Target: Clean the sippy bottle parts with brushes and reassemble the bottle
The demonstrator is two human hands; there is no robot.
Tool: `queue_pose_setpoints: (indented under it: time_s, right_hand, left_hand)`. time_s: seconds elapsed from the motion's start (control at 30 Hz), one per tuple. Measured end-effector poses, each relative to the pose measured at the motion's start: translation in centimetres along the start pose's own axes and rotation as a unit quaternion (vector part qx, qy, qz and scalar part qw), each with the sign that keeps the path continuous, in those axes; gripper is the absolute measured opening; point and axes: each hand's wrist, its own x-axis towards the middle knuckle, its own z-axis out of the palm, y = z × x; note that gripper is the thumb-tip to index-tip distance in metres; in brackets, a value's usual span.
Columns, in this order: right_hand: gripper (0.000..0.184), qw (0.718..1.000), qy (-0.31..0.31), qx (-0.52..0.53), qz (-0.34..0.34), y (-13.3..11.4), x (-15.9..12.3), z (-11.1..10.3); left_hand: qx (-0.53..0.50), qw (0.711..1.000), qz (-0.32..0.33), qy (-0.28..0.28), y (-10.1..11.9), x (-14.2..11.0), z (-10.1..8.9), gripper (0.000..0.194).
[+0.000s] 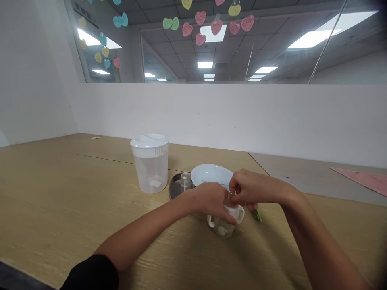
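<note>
A clear baby bottle (223, 230) with two white side handles (241, 214) stands on the table in front of me. My left hand (214, 201) wraps round its white collar from the left, thumb across the front. From above and the right, my right hand (245, 188) pinches at the clear nipple (230, 194) on top; its fingertips partly cover it. Something small and white shows inside the bottle. Below my right hand a green, slim object (256, 215) sticks out; whether it is held or lies on the table I cannot tell.
Behind my hands sits a white oval bowl (211, 173). Left of it, a round metal tray (175, 188) carries a clear domed cap (185, 181). A tall translucent bucket with a white lid (150, 161) stands farther left. Pink cloth-like material (363, 177) lies far right.
</note>
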Motion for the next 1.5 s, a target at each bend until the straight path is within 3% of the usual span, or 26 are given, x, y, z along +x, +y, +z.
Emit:
queue_pose_setpoints:
  time_s: [0.33,0.43,0.57,0.67,1.13,1.5]
  right_hand:
    - [0.018,1.000,0.005,-0.006,-0.004,-0.1,0.1,0.1]
    - [0.020,1.000,0.003,0.003,0.002,0.0,0.2,0.0]
    - [0.024,1.000,-0.002,0.015,0.002,0.0,0.3,-0.2]
    - [0.023,1.000,-0.003,0.014,0.003,0.1,0.3,-0.1]
    - [0.014,1.000,0.020,-0.008,0.016,-0.5,0.2,0.1]
    - [0.017,0.999,0.037,-0.035,0.014,-0.7,0.3,0.2]
  left_hand:
    - [0.019,0.999,-0.016,0.032,0.3,0.0,0.4,0.046]
    - [0.022,1.000,-0.006,0.010,0.1,-0.1,-0.1,0.049]
    - [-0.025,0.996,0.076,-0.042,-0.8,-0.1,-0.9,0.045]
    - [-0.036,0.990,0.125,-0.051,-1.5,0.1,-1.0,0.046]
    - [0.021,0.998,0.057,0.030,-0.9,0.4,0.1,0.053]
    - [0.029,0.998,0.039,0.040,-1.1,0.5,0.5,0.055]
